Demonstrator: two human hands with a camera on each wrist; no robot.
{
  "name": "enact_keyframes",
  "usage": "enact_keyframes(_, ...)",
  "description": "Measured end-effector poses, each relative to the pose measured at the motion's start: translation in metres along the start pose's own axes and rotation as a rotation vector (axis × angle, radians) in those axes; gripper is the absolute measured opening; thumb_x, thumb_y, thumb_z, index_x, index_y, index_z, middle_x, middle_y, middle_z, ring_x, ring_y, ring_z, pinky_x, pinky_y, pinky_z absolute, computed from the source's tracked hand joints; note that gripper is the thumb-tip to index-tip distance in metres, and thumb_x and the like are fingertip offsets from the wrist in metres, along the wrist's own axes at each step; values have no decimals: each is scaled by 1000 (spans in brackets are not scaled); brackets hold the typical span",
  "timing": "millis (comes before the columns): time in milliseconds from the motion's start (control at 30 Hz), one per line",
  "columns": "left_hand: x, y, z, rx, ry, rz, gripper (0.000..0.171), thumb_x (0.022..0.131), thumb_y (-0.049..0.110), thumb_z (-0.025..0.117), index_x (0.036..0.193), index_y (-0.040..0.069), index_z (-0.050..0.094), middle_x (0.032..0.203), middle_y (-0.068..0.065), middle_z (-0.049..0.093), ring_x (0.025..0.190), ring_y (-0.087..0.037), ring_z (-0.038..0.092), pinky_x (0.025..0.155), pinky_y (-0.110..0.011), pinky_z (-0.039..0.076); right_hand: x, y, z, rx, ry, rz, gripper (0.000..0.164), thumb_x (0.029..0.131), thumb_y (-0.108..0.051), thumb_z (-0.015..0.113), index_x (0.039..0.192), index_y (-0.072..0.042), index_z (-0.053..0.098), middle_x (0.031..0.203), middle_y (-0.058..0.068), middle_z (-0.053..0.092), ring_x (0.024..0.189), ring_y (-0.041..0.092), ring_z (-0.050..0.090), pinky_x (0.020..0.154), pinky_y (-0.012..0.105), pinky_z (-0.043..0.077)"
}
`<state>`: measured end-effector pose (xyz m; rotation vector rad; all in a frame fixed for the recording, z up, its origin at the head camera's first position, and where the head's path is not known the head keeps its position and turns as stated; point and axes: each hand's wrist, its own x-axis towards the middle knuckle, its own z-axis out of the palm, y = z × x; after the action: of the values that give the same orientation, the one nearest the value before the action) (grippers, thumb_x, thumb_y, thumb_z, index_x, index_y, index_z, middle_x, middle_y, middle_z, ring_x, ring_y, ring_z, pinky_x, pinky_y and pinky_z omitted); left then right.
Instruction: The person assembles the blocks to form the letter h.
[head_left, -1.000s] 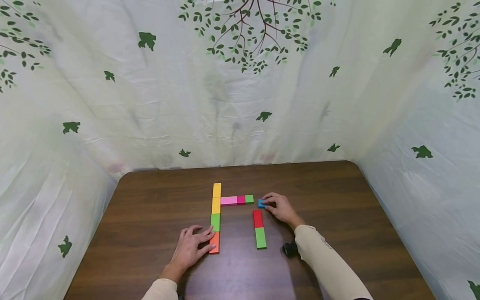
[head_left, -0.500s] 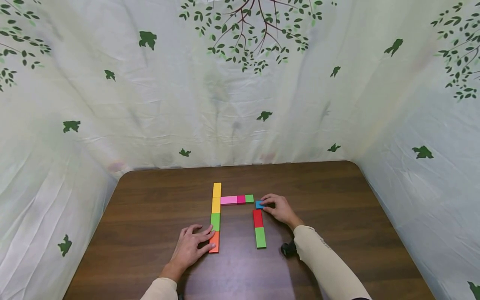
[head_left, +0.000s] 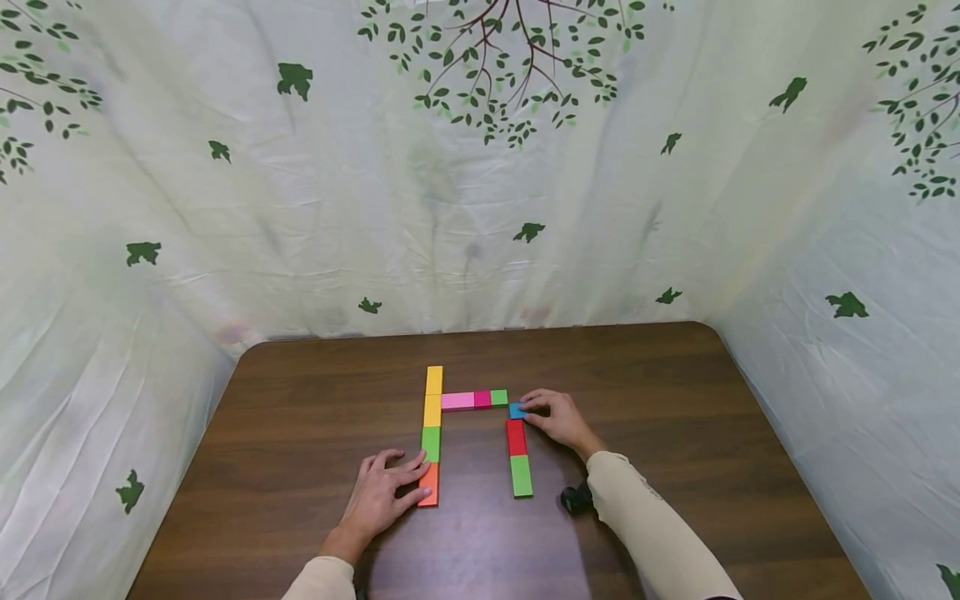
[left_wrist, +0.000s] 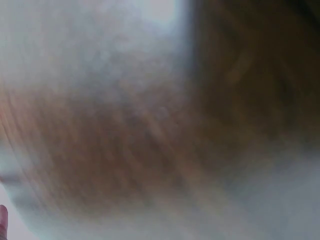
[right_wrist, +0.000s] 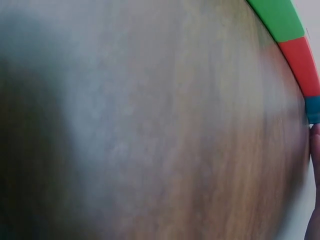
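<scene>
With thumb and fingers, my right hand [head_left: 558, 418] pinches a small blue block [head_left: 517, 411] on the table. The blue block sits at the far end of a red block [head_left: 516, 437], which adjoins a green block [head_left: 521, 476]. My left hand [head_left: 381, 493] rests its relaxed fingertips on an orange block [head_left: 429, 485] and the green block [head_left: 431, 444] beyond it. Two yellow blocks [head_left: 432, 411] continue that column away from me. A pink block [head_left: 457, 402], a magenta block [head_left: 482, 400] and a small green block [head_left: 498, 397] form a row from the column towards the blue block.
All the blocks lie flat on a brown wooden table [head_left: 315, 417]. Behind the far edge hangs a white curtain [head_left: 450, 275] with leaf prints, which also runs along both sides. The left wrist view is mostly blurred tabletop.
My right hand has slid the blue block left, from right of the red block's far end to directly against it. My left hand has stayed in place.
</scene>
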<state>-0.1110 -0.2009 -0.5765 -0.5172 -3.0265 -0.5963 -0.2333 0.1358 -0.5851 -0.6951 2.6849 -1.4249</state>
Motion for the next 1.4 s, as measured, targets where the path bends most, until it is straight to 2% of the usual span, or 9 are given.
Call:
enact_keyframes(233, 0, 0, 1, -1, -13, -11, 50, 82, 48, 71, 125, 24, 65, 132, 10, 59, 122, -29, 47, 100, -51, 30, 1, 1, 2, 11, -3, -5, 14, 84, -4, 73, 98, -5, 77, 105, 5, 69, 103, 25, 62, 92, 44, 46)
enact_keyframes(633, 0, -1, 2, -3, 6, 1, 49, 82, 49, 71, 124, 24, 66, 131, 11, 60, 122, -28, 47, 99, -50, 30, 2, 2, 3, 41, 13, -45, 13, 83, -2, 73, 95, -5, 76, 103, 6, 70, 100, 26, 64, 89, 40, 48)
enact_keyframes(1100, 0, -1, 3, -2, 24, 0, 50, 81, 49, 71, 122, 22, 67, 130, 9, 60, 120, -28, 48, 97, -49, 31, 3, -3, 5, 72, 9, -8, 13, 84, -3, 72, 96, -4, 76, 103, 7, 71, 100, 26, 64, 87, 35, 50)
enact_keyframes(1400, 0, 0, 1, -11, -9, -32, 51, 81, 49, 71, 124, 23, 65, 133, 11, 58, 124, -28, 45, 100, -49, 30, 4, -3, 7, 72, 15, -12, 14, 83, -3, 73, 97, -4, 76, 103, 7, 70, 98, 24, 64, 85, 35, 51)
